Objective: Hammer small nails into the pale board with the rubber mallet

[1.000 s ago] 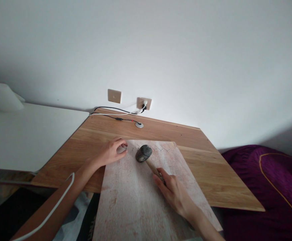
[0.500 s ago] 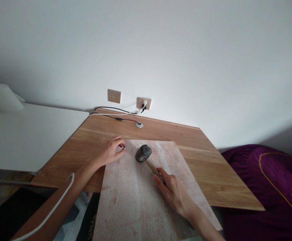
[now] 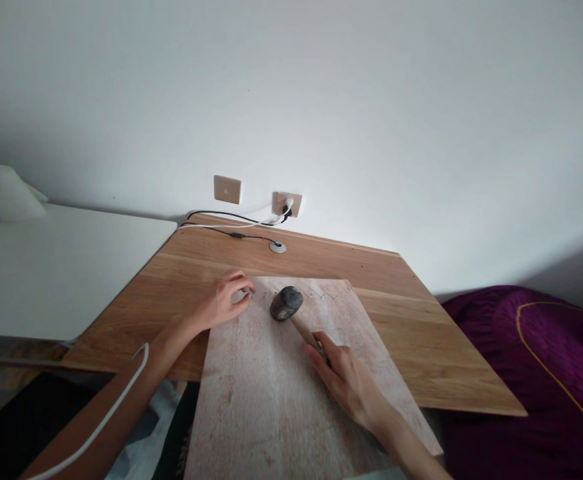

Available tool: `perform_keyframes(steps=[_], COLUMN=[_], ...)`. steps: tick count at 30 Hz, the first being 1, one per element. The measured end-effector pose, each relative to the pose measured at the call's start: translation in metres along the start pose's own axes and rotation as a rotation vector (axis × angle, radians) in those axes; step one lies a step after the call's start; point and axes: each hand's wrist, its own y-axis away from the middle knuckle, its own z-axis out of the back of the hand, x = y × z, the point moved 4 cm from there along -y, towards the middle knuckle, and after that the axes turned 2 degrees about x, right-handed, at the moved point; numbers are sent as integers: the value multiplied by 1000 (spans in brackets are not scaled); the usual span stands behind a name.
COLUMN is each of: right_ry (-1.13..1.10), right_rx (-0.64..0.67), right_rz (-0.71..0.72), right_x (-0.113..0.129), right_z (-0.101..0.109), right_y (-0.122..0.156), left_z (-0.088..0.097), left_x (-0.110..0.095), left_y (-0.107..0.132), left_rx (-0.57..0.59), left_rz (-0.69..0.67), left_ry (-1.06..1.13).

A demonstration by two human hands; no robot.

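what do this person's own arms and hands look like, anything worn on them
The left hand and right hand are bare: no gloves, rings or watch show, and no sleeve covers either forearm in view. A slim white cord-like strip with a bent upper end crosses the view of the left arm; whether it is worn, I cannot tell.

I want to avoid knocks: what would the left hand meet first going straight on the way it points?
Likely the small nail right by the left hand, on the board; whether they already touch is unclear.
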Motion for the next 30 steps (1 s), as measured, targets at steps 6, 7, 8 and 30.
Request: perform_keyframes(steps=[6, 7, 8, 30], right_ry=[-8, -7, -5, -8], right_rx=[20, 22, 15, -58], right_rz=[22, 17, 15, 69], right_x=[3, 3, 2, -9], right_z=[0, 1, 1, -3], right_y=[0, 0, 0, 1], left_z=[0, -1, -1, -11], left_x=[0, 1, 1, 5], left_y=[0, 1, 1, 1], left_rx=[17, 17, 16, -20], left_rz=[-10, -10, -10, 11], left_ry=[-12, -18, -24, -18])
